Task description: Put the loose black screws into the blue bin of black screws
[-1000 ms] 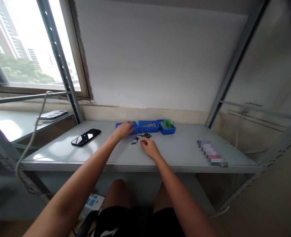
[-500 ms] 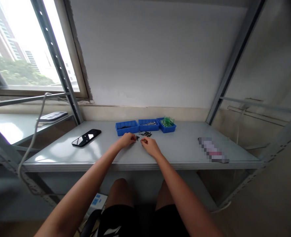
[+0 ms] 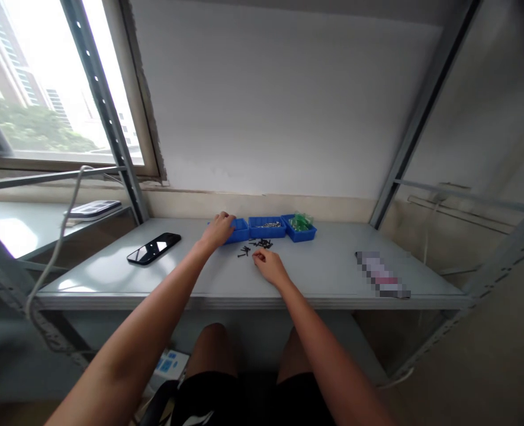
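My left hand (image 3: 219,229) is over the left blue bin (image 3: 239,232), its fingers bent down into it; what the fingertips touch is hidden. My right hand (image 3: 267,262) rests on the table with thumb and fingers pinched together, and anything between them is too small to make out. A few dark screws (image 3: 244,251) lie just left of my right fingertips. Behind them is a pile of dark screws (image 3: 262,243). The middle blue bin (image 3: 267,232) holds silvery metal pieces. In the right blue bin (image 3: 301,235) sits a green plastic bag (image 3: 301,222).
A black phone (image 3: 154,248) lies at the table's left. A blurred-out flat object (image 3: 382,274) is on the right side of the table (image 3: 328,272). Metal posts stand at both sides, and a cable (image 3: 61,239) hangs at the left.
My left hand has moved up and left from the small screws to the left bin. Several screws now show where it was. My right hand has hardly moved.
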A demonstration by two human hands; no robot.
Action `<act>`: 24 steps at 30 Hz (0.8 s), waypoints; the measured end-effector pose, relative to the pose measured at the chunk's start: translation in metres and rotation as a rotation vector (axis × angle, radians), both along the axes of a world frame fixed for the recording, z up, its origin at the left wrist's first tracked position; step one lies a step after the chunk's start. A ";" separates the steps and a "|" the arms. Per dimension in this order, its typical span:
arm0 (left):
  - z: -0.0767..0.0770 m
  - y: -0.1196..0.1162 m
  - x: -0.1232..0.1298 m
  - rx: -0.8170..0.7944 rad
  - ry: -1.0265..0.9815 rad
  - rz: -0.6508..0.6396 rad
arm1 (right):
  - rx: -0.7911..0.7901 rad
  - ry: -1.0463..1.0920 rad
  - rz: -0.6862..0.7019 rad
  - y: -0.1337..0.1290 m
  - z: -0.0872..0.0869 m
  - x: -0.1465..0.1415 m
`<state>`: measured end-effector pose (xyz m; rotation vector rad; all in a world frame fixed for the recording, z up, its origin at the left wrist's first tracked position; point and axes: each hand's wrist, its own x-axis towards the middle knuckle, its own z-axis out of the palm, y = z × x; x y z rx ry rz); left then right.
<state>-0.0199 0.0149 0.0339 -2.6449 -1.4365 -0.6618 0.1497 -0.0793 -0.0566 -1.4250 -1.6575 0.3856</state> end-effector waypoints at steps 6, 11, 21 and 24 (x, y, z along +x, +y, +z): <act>-0.049 -0.031 0.005 -0.113 0.139 -0.148 | 0.000 0.007 0.013 -0.002 0.002 0.000; -0.058 -0.044 0.005 -0.033 0.120 -0.063 | -0.002 0.011 0.005 -0.002 0.003 -0.001; 0.012 -0.009 0.002 0.072 0.057 0.174 | -0.001 0.001 -0.012 0.000 0.000 0.000; -0.012 -0.025 0.012 0.008 0.128 0.052 | 0.008 0.003 0.001 0.000 0.000 0.000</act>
